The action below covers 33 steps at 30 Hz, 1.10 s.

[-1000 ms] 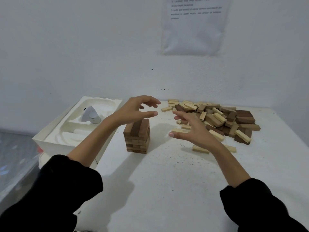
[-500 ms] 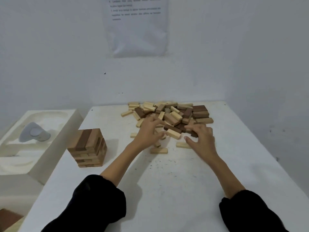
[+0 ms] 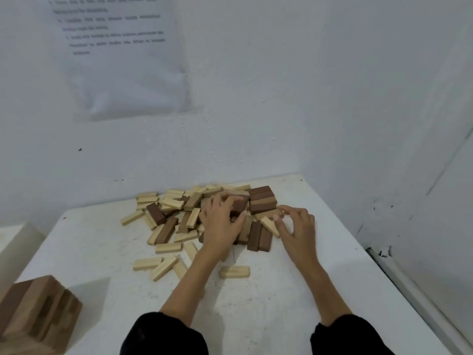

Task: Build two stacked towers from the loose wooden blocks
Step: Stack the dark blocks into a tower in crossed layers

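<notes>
While both hands reach into the pile of loose wooden blocks (image 3: 179,221) at the far side of the white desk (image 3: 268,303), left hand (image 3: 221,224) lies palm down on the pile's middle, fingers curled over and thumb under a dark brown block (image 3: 240,204), gripping it. Right hand (image 3: 299,229) is at the pile's right edge, fingers and thumb bent toward a tan block (image 3: 268,214), touching or just beside it; cannot tell if it has hold of it. Pile mixes pale and dark blocks, a few stray pale ones nearer the person, one pale block (image 3: 235,272) alone between the forearms. Partly built tower (image 3: 38,311) stands at the desk's near left corner, well apart from the pile, cut off by the frame edge. Black sleeves (image 3: 163,334) on both arms. Printed sheet (image 3: 122,62) on the wall behind, text blurred.
</notes>
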Tool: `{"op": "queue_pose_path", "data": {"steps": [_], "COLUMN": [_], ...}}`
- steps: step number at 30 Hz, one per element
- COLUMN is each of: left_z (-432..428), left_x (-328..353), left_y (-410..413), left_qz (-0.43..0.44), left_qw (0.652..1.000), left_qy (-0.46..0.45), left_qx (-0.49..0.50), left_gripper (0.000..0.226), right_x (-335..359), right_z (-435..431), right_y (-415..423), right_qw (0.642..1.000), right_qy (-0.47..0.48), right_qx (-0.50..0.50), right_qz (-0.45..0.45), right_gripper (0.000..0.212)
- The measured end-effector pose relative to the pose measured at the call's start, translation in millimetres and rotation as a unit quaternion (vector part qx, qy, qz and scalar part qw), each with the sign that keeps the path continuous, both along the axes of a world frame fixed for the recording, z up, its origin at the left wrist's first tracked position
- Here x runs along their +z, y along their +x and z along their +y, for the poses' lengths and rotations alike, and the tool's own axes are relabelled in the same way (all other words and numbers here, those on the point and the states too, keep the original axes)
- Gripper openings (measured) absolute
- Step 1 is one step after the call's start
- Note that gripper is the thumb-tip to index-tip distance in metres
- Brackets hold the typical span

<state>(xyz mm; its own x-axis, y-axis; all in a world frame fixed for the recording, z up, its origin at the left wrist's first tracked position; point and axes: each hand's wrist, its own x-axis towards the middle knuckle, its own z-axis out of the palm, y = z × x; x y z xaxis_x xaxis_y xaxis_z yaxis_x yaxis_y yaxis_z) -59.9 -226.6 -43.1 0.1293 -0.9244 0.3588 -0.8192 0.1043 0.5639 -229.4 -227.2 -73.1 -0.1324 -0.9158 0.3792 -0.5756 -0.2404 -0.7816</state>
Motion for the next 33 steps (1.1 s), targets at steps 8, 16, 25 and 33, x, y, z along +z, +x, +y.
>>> {"op": "queue_pose_path", "data": {"steps": [8,16,25,33], "left_z": [-18.7,-20.3,-19.6,-21.3], "left_x": [-20.1,-13.5,-8.6,-11.3], "left_y": [1.3,2.9,6.0,7.3], "left_qz": [-0.069,-0.008,0.098,0.117], "left_qw": [0.995,0.995,0.988,0.985], "left_qy": [-0.038,-0.050,-0.069,-0.080], "left_qx": [0.068,0.081,0.096,0.097], "left_gripper": [0.041,0.018,0.016,0.017], "right_x": [8.8,14.2,5.9,5.4], "right_z": [-39.8,-54.7,-52.3,-53.7], "right_y": [8.0,25.7,26.2,35.5], "right_qw": [0.983,0.969,0.994,0.985], "right_qy": [0.128,0.126,-0.049,0.101], "right_qx": [-0.082,-0.068,-0.059,-0.061], "right_qz": [0.103,0.202,0.079,0.128], "right_gripper": [0.084,0.095,0.040,0.076]}}
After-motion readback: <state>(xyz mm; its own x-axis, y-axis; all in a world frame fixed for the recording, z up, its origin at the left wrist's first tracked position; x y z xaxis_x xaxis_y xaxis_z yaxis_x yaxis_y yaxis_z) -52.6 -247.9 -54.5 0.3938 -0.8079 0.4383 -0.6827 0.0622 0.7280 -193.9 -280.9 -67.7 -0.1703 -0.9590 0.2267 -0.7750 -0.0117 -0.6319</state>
